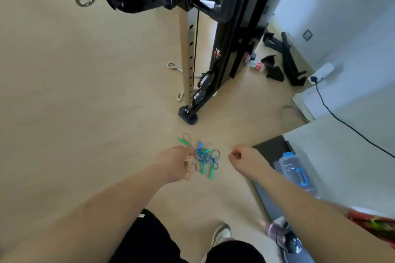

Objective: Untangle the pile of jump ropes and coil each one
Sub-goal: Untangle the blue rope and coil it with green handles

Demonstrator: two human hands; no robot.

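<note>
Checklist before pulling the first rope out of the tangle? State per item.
1. Left hand has a hold: ok. Its fingers curl round tan rope loops at the left edge of the pile.
2. Right hand has a hold: cannot tell. Its fingers are curled with nothing visible in them, and it is apart from the pile.
3. Ropes separated: not ok. The blue rope and green handles lie tangled in one heap.
4. Any rope coiled: not ok, none in view.
5. Room to pull: ok to the left, where the floor is bare. The cable machine base stands beyond the pile, apart from it.
</note>
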